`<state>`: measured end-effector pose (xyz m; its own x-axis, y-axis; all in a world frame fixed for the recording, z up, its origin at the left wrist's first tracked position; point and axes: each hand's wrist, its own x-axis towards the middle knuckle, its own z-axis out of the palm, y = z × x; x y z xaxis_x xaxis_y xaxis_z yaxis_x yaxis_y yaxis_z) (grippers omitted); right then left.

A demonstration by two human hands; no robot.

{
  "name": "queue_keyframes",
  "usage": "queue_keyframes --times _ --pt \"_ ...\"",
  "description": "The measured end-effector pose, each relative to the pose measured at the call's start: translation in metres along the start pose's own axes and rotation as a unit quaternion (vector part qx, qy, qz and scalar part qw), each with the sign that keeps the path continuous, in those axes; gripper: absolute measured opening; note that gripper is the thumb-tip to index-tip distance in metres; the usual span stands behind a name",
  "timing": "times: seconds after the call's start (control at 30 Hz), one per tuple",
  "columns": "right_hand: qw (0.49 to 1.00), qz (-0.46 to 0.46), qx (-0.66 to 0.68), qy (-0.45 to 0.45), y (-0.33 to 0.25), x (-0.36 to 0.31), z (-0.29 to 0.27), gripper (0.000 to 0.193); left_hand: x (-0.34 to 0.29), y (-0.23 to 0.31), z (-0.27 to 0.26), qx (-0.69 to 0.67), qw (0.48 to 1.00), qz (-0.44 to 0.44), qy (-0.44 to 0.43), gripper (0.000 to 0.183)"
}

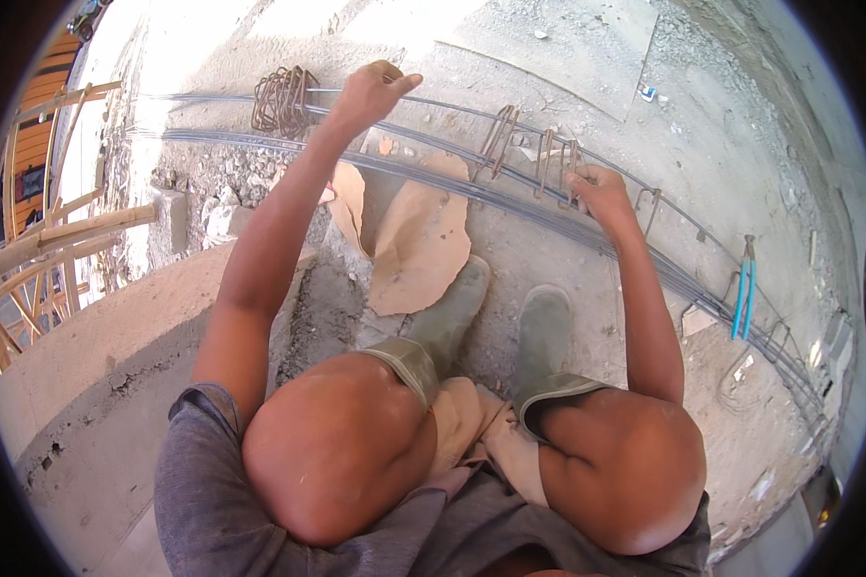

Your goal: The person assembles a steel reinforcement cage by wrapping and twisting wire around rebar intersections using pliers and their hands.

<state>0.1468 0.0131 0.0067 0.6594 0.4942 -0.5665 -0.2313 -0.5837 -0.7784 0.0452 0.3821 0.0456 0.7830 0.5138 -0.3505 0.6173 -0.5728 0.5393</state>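
Note:
Across the ground in front of me run long steel reinforcing bars [433, 176], curving from left to right. My left hand [370, 93] is closed at the far bar, which passes beneath its curled fingers; the thumb points right. To its left, a bunch of bent steel stirrups [282, 100] hangs around the bars. With its fingers pinched, my right hand [603, 199] holds a rectangular wire stirrup [573, 159] on the bars. A few more stirrups [498, 144] stand spaced along them between my hands. Past my right hand, turquoise-handled pincers [744, 293] rest across the bars.
Torn brown paper [421, 236] lies between the bars and my green boots [544, 332]. Rubble and concrete lumps [226, 219] sit at the left, beside a raised concrete edge [135, 317]. Wooden poles [67, 236] stand at the far left.

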Motion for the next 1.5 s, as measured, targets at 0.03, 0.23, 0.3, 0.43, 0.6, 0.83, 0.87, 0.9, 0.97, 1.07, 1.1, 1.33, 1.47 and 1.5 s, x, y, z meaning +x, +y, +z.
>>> queue_keyframes --times 0.03,0.23,0.3,0.43,0.6,0.83,0.87,0.9,0.97,1.07,1.1,1.33,1.47,1.5 --pt "1.0 0.002 0.005 -0.004 -0.002 0.0 -0.001 0.02 -0.013 0.023 0.025 0.002 0.998 0.035 -0.044 0.057" --pt "1.0 -0.02 -0.015 -0.001 -0.004 0.005 0.002 0.019 -0.02 0.068 0.102 -0.053 0.986 0.058 -0.144 0.046" --pt "1.0 -0.025 -0.009 -0.001 -0.005 0.007 0.006 0.019 -0.018 0.067 0.104 -0.117 0.979 0.027 -0.167 0.044" --pt "0.999 -0.024 0.02 -0.015 -0.015 0.008 0.018 0.02 -0.013 0.033 0.077 -0.142 0.981 -0.014 -0.13 0.042" --pt "1.0 -0.024 -0.003 -0.015 -0.014 0.014 0.023 0.023 0.011 -0.051 -0.011 -0.045 0.998 -0.035 -0.027 0.036" --pt "1.0 -0.019 0.009 -0.007 -0.012 0.017 0.026 0.023 0.022 -0.126 -0.084 0.272 0.942 -0.117 0.157 0.035" --pt "1.0 -0.02 0.01 -0.01 -0.013 0.017 0.027 0.022 0.019 -0.12 -0.08 0.326 0.917 -0.096 0.209 0.035" --pt "1.0 -0.019 0.011 -0.013 -0.013 0.017 0.027 0.022 0.017 -0.111 -0.074 0.338 0.907 -0.061 0.242 0.035" --pt "1.0 -0.017 0.01 -0.02 -0.016 0.018 0.028 0.021 0.013 -0.086 -0.05 0.253 0.943 0.021 0.215 0.039" --pt "0.999 -0.02 0.013 -0.028 -0.02 0.023 0.036 0.019 -0.009 -0.007 0.01 -0.014 1.0 0.016 -0.016 0.048" --pt "0.999 -0.032 0.019 -0.029 -0.016 0.029 0.042 0.019 -0.023 0.024 0.028 -0.076 0.992 -0.013 -0.103 0.054" --pt "0.997 -0.025 0.064 -0.046 -0.047 0.04 0.077 0.016 -0.012 0.052 0.084 -0.095 0.961 0.002 -0.258 0.038" --pt "0.996 -0.001 0.08 -0.031 -0.03 0.038 0.056 0.015 -0.016 0.064 0.071 -0.082 0.973 -0.009 -0.214 0.035" --pt "0.996 0.001 0.089 -0.03 -0.029 0.037 0.054 0.015 -0.016 0.066 0.064 -0.078 0.976 -0.028 -0.201 0.035"
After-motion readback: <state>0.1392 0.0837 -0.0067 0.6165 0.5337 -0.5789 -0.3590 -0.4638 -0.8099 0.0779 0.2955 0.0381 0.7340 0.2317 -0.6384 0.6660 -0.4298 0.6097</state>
